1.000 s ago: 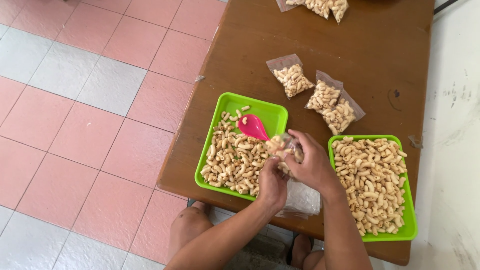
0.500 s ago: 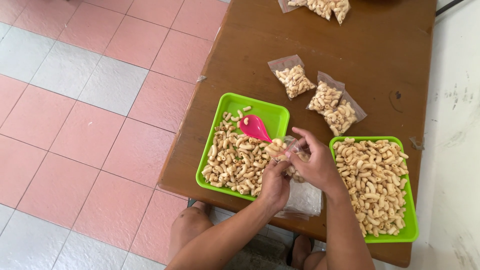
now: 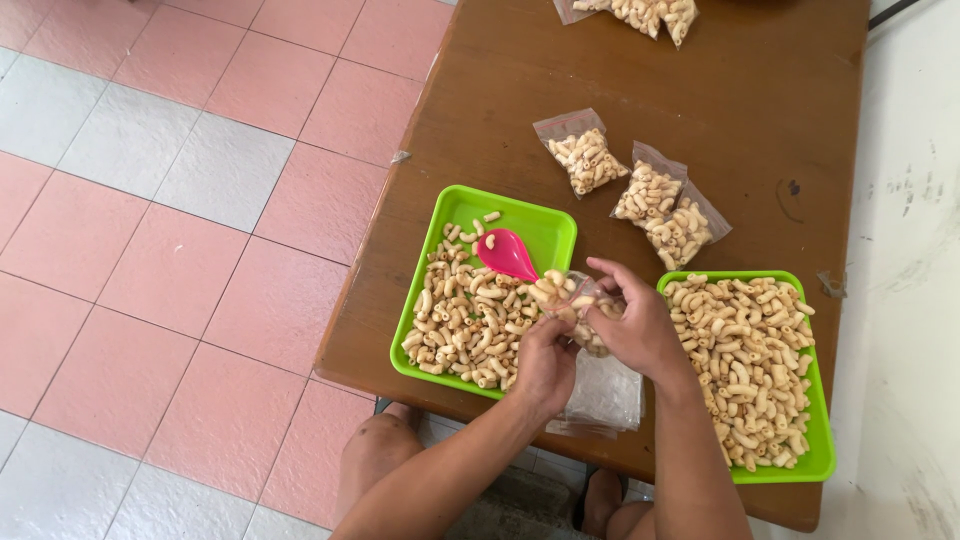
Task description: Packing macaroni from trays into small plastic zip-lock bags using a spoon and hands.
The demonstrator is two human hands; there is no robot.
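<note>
Clear snack bags (image 3: 650,195) on table (image 3: 560,70)

- The left hand (image 3: 545,362) is curling its fingers inward, its back facing up toward the camera, thumb side turned to the other hand.
- The right hand (image 3: 632,325) is arching just beside it, fingers bent and pinching, the fingertips of the two hands meeting.
- Both bare forearms are rising from the bottom edge, converging as they go.
- Bare knees are showing below the forearms.
</note>
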